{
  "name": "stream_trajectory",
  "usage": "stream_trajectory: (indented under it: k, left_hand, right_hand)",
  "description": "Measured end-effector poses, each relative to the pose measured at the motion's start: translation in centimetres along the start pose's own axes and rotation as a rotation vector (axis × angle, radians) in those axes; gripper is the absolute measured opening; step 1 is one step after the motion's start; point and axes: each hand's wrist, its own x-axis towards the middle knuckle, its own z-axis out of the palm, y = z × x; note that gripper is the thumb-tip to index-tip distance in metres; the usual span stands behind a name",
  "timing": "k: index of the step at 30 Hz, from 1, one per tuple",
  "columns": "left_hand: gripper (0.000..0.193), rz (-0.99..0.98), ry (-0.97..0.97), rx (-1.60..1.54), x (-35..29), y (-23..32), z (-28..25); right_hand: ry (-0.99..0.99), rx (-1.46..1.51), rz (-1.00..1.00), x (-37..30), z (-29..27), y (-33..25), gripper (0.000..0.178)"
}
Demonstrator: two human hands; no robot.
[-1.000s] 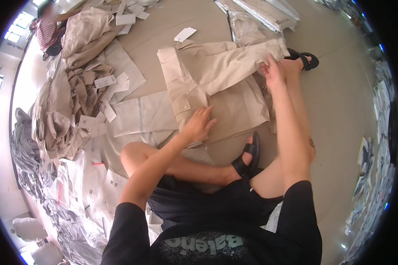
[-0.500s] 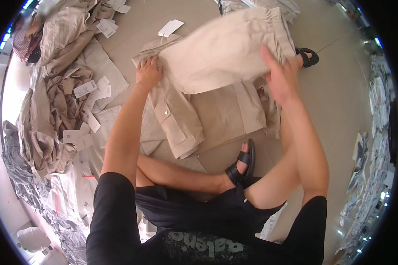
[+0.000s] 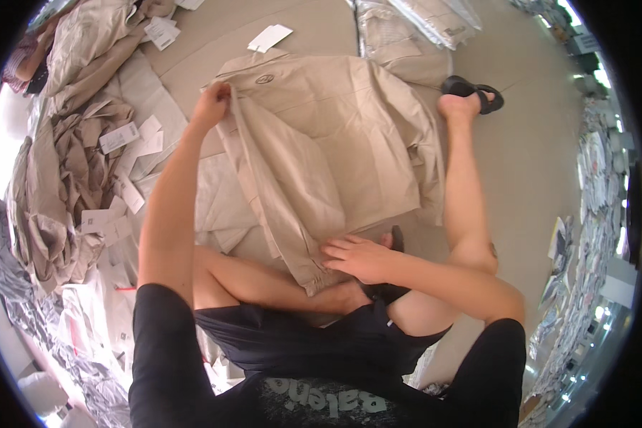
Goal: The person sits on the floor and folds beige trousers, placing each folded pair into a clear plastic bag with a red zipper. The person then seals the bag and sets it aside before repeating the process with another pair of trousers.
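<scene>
A beige jacket (image 3: 364, 135) is spread on the floor in front of me, with a small dark oval emblem near its upper left. One sleeve (image 3: 292, 192) lies folded down along its left part, the gathered cuff close to my crossed leg. At the upper left edge, my left hand (image 3: 212, 105) is closed on the jacket fabric. My right hand (image 3: 357, 258) rests beside the cuff, fingers stretched out and lying on the sleeve's lower end. A white tag (image 3: 269, 38) lies just beyond the collar.
Crumpled beige garments (image 3: 78, 178) with several white tags are heaped on my left. Clear-bagged garments (image 3: 424, 28) lie beyond the jacket. My sandalled foot (image 3: 471, 96) is by its right side. Packed stacks (image 3: 595, 178) line the far right, and another person's arm shows upper left.
My right hand has swung the sleeve from the far right down toward me and now lies by its cuff. My left hand has shifted slightly left, still at the jacket's edge.
</scene>
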Motion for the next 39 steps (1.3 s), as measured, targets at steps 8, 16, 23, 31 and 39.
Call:
stream_trajectory:
  k: [8,16,23,31,39]
  left_hand:
    - [0.049,0.371,0.148,0.388,-14.7,17.0,4.7]
    - [0.075,0.332,-0.186,0.528,-18.3,16.3,10.5]
    - [0.063,-0.366,-0.164,-0.684,-17.6,14.9,6.7]
    - [0.058,-0.661,-0.198,-0.257,-17.4,12.9,6.4]
    - [0.065,-0.27,0.155,0.049,-3.5,18.2,5.8]
  right_hand:
    - [0.807,-0.278,0.801,-2.9,-11.0,10.4,0.048]
    - [0.73,0.552,1.051,1.5,-9.3,14.1,0.08]
    - [0.515,0.294,0.83,12.1,-11.9,-1.2,0.067]
    - [0.869,0.222,0.516,10.7,-6.3,0.6,0.044]
    - [0.582,-0.203,1.106,-1.2,-2.0,14.8,0.077]
